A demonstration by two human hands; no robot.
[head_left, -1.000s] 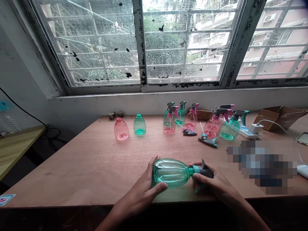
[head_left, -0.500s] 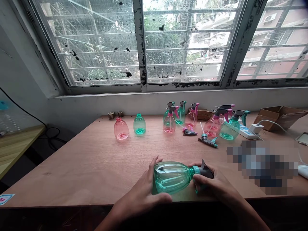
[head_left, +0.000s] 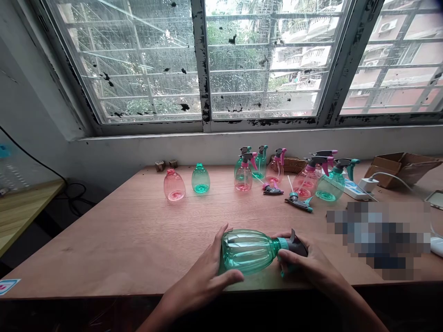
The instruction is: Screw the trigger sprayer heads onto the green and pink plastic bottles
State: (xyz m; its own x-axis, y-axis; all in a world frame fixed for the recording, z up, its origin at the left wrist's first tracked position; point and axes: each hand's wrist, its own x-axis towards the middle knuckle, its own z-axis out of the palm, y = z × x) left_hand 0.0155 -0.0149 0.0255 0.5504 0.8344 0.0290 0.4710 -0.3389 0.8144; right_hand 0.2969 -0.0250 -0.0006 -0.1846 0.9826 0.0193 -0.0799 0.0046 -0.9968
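Note:
A green clear spray bottle (head_left: 247,251) lies sideways over the front edge of the table, its base to the left. My left hand (head_left: 202,272) cups the base, with fingers behind it and the thumb along its lower side. At the neck, my right hand (head_left: 308,263) is closed around the black and teal spray head (head_left: 294,244), which sits on the bottle; part of the trigger is hidden by the fingers. Beyond my hands lie two loose spray heads, a pink and black one (head_left: 273,189) and a teal and black one (head_left: 299,203).
A pink bottle (head_left: 174,185) and a green bottle (head_left: 200,179) without heads stand at the back left. Several spray bottles with heads, including a pink one (head_left: 243,177), stand farther right. A power strip (head_left: 356,189), a cardboard box (head_left: 401,168) and a blurred patch are on the right.
My left thumb has shifted up slightly against the bottle, and the bottle's body has risen a little. My right hand stays at the spray head.

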